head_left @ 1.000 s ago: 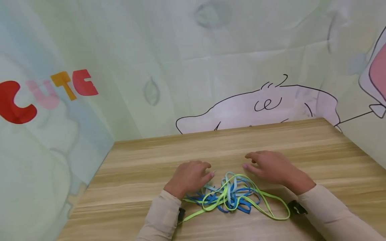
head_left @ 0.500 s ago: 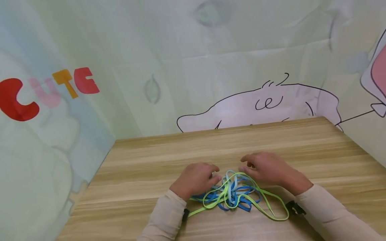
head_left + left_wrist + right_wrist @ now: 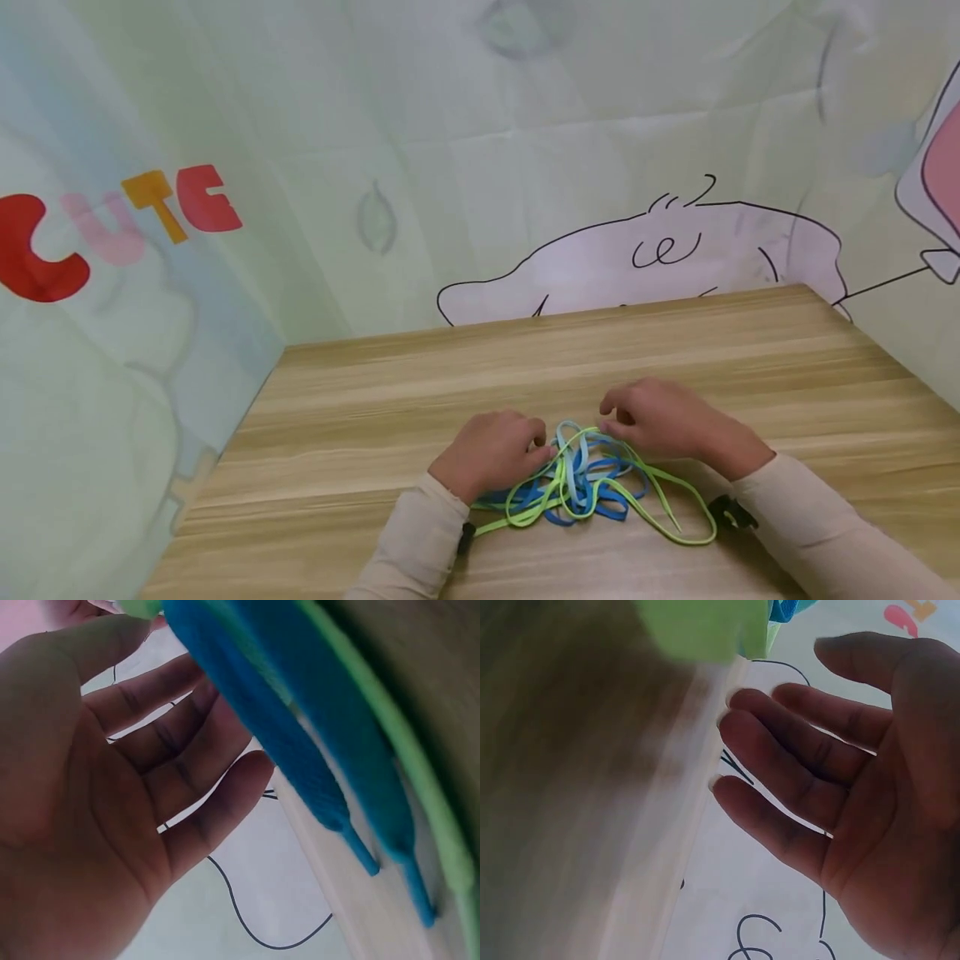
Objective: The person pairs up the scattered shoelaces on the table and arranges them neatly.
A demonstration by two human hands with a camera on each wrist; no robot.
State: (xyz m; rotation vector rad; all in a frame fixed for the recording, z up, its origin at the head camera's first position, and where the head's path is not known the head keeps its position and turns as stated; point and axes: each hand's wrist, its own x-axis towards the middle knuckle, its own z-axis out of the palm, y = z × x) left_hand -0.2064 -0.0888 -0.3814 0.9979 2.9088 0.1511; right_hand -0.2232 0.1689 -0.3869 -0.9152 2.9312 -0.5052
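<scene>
A tangled pile of shoelaces (image 3: 573,483) in blue, light blue and yellow-green lies on the wooden table. At its left side is my left hand (image 3: 491,454), fingers loosely bent and thumb near the laces. In the left wrist view, two blue lace ends (image 3: 330,802) with narrow tips hang past the left hand's fingers, beside a green lace (image 3: 420,765). My right hand (image 3: 667,421) hovers at the pile's upper right, thumb near the green lace. Its palm and relaxed fingers show bare in the right wrist view, below a blurred green lace (image 3: 705,626).
The wood-grain table (image 3: 390,383) stretches behind and to both sides of the pile. A printed cloth backdrop (image 3: 337,167) with cartoon drawings and letters rises at its far and left edges. A dark strap piece (image 3: 733,512) sits under the right wrist.
My left hand has moved right, over the left part of the pile and closer to its middle. The right hand has shifted slightly left. The pile stays in nearly the same place.
</scene>
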